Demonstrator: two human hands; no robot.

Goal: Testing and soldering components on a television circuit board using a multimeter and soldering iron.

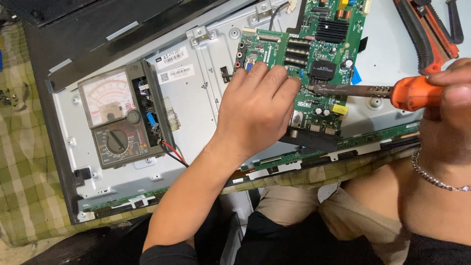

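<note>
A green circuit board lies on the grey metal back panel of an opened flat screen. My left hand rests palm down on the board's lower left part, fingers curled against it, holding nothing. My right hand grips the orange handle of a soldering iron. Its metal tip points left and meets the board just right of my left fingertips. A chain bracelet hangs on my right wrist.
An analog multimeter with its case open lies on the panel at left, red and black leads trailing from it. Orange-handled pliers lie at the top right. A green checked cloth is under the screen. My knees are below.
</note>
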